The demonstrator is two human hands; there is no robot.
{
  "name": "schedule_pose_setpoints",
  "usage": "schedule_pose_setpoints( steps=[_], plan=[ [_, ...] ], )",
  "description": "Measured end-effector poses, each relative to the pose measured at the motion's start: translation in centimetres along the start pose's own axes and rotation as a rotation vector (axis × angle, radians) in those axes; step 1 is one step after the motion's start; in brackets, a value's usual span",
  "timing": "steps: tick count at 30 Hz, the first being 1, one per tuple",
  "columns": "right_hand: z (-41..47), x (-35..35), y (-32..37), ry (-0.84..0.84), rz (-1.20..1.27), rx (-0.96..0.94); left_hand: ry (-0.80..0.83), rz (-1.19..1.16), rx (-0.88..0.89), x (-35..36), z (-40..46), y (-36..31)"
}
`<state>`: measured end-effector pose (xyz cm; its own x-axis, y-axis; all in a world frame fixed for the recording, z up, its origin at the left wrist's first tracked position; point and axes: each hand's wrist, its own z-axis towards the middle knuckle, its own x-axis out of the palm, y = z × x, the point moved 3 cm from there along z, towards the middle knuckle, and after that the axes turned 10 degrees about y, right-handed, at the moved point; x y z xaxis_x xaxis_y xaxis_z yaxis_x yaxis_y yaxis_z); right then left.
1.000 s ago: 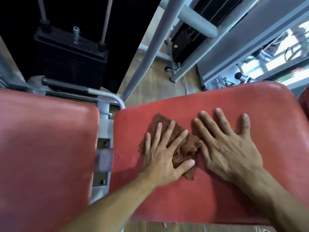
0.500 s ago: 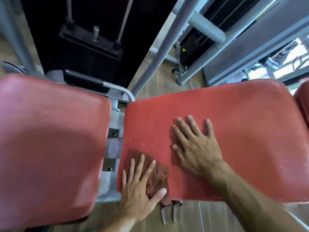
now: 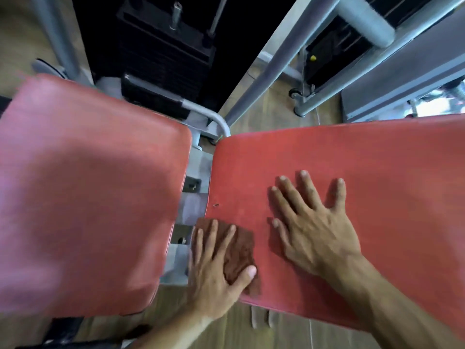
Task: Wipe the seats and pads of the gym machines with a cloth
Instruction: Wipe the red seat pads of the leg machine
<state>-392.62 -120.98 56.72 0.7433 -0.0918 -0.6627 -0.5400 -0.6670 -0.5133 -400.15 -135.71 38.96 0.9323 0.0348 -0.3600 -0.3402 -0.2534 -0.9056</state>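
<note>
The left hand (image 3: 214,275) is pressing flat, fingers spread, on the brown cloth (image 3: 239,250) at the near left corner of the right red pad (image 3: 377,172). The cloth is looking soft, light and limp, best worked under the palm. The right hand (image 3: 312,222) is resting open on the padded vinyl, likely slick. The left red pad (image 3: 88,192) is sitting beside a grey metal frame (image 3: 271,61).

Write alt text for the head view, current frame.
A left hand presses a brown cloth flat on the near left corner of a red pad, while the right hand rests flat on the pad beside it. A second red pad sits left, across a metal frame gap.
</note>
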Motion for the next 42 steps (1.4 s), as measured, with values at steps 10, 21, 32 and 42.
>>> schedule_pose_setpoints(
  steps=[10, 21, 32, 42],
  plan=[
    [0.3, 0.1, 0.0, -0.115, 0.044, 0.012, 0.098, 0.045, 0.006, -6.7, 23.4, -6.7],
    [-0.8, -1.3, -1.7, -0.306, 0.347, 0.080, 0.193, 0.162, 0.348, -2.6, 9.9, -9.5],
    [-6.4, -3.0, -12.0, -0.246, 0.047, 0.420, 0.160, 0.231, 0.336, -2.3, 15.3, -20.2],
    [-9.9, -3.9, -14.0, -0.245, 0.081, 0.499, 0.241, 0.309, 0.587, 1.6, 5.2, -23.3]
  ],
)
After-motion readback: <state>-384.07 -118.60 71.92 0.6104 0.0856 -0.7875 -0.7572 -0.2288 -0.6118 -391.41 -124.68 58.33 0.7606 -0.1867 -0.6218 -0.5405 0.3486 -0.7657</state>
